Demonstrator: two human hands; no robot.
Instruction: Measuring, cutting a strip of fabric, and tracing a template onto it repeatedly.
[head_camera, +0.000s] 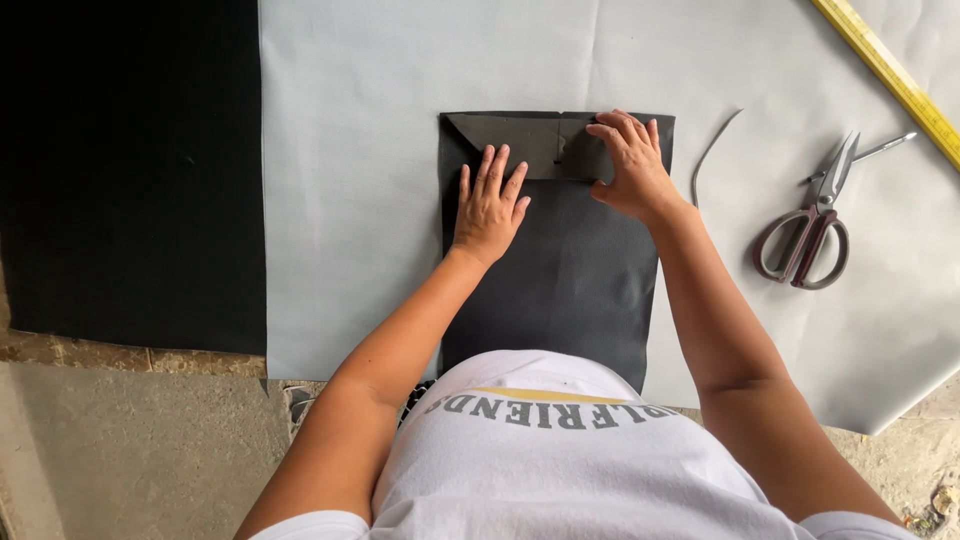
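White T-shirt cloth (560, 470) fills the near edge, both bare arms reaching out from it. Left hand (490, 205) lies flat, fingers spread and gripping nothing, pressing the dark grey rectangular fabric piece (560, 270). Right hand (630, 165) has its grip bent over the folded top flap (520, 140), fingertips pinning the crease without closing round it. That piece lies on a pale grey sheet (350, 200) spread over the concrete floor (120, 450), with black cloth (130, 170) to the left. Maroon-handled scissors (810, 235), a thin grey offcut strip (710, 150) and a yellow measuring rule (890, 70) lie to the right. It looks like a fold being flattened; firm, even pressure along the crease seems called for.
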